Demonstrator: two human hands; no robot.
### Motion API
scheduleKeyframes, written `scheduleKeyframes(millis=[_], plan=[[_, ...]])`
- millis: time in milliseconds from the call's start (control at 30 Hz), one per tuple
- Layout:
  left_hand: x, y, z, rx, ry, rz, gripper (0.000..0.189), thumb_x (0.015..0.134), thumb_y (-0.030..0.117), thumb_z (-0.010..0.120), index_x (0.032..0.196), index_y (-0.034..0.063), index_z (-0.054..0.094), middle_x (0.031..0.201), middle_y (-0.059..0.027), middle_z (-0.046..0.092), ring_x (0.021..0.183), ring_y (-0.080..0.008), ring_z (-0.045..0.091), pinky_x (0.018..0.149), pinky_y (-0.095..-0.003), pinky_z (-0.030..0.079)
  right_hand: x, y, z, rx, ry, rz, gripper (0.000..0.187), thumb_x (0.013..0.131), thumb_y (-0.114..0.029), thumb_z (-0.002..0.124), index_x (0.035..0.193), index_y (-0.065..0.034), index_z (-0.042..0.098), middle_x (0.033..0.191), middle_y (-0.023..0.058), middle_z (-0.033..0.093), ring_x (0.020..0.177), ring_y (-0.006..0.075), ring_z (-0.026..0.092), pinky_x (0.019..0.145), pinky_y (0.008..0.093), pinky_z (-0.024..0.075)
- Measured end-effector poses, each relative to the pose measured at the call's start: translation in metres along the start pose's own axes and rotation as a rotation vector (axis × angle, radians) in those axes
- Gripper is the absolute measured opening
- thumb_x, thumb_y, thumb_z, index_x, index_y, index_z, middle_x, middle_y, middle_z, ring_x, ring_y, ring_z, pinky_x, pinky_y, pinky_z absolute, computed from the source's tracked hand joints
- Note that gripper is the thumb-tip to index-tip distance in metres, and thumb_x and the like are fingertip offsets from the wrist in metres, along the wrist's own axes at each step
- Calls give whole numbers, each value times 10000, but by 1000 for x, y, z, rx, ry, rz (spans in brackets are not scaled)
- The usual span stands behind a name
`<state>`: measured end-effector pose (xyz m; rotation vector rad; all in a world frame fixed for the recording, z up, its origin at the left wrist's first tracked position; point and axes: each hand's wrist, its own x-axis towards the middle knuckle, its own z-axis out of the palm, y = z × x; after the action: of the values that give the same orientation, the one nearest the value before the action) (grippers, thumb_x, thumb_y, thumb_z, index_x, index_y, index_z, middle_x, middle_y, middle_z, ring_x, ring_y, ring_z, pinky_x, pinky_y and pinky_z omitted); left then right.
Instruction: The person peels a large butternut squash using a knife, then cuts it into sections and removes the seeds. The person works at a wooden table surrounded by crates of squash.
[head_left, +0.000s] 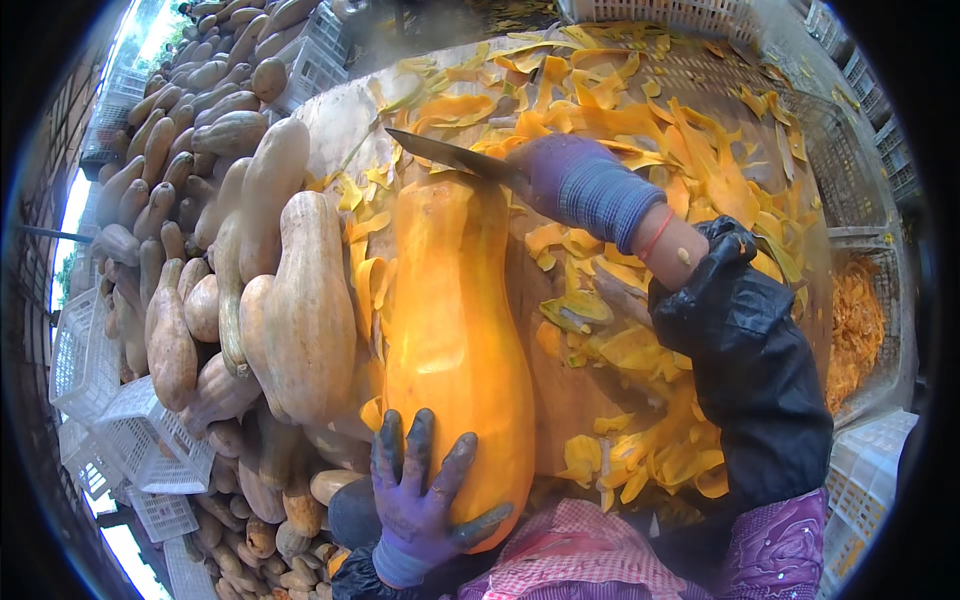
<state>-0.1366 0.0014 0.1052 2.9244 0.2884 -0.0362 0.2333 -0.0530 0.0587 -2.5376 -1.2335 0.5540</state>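
Observation:
A large peeled orange squash (454, 330) lies lengthwise before me on a wooden board (559, 382). My left hand (431, 487), in a purple glove with dark fingertips, rests spread on the squash's near, wide end. My right hand (559, 176), gloved in purple with a blue-grey cuff, grips a knife; its handle is hidden in the fist. The knife's blade (457, 156) points left across the squash's far, narrow end, at or just above it. Whether the edge touches the flesh I cannot tell.
Orange and yellow peelings (645, 135) cover much of the board. Unpeeled tan squashes (319, 307) lie close on the left, with a large heap (161, 150) beyond. White plastic crates (79, 360) stand at far left. A crate (855, 330) at right holds shredded orange matter.

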Motion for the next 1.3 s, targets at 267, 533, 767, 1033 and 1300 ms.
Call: scheduleKeyframes(millis=[267,533,767,1033,1300], plan=[[0,2,0,14,-12,39,812,713,540,851,1361,103,631,1546,-291,409,1455,-561,302,1155,-632,319,4,2,10,126,-94,134,316,967,-191,523,1124,-12,732,1083,202,744,1021,348,727,875,449,574],[-2,0,3,-16,36,-9,723,773,592,774,1356,183,650,1542,-230,447,1449,-533,327,1134,-679,310,-39,54,74,438,-190,195,385,1004,-358,561,1154,-29,693,988,220,731,922,374,708,848,434,541],[2,3,-2,-69,48,8,718,775,457,816,1379,119,624,1526,-257,456,1450,-543,326,1159,-649,296,-77,91,22,150,400,68,273,996,-260,603,1143,-54,707,1024,180,729,953,357,698,855,432,544],[5,-3,-3,-122,130,58,644,845,414,764,1403,125,621,1531,-238,473,1430,-539,360,1159,-632,324,-31,115,41,-241,121,462,552,979,-495,578,1472,-247,550,1574,136,442,1437,423,398,1117,625,343],[6,-5,-2,-149,150,67,617,850,386,761,1388,114,630,1506,-238,499,1405,-547,390,1156,-641,325,-75,61,50,9,97,51,286,930,-314,680,1079,-81,755,994,152,694,1002,345,666,913,431,514]])
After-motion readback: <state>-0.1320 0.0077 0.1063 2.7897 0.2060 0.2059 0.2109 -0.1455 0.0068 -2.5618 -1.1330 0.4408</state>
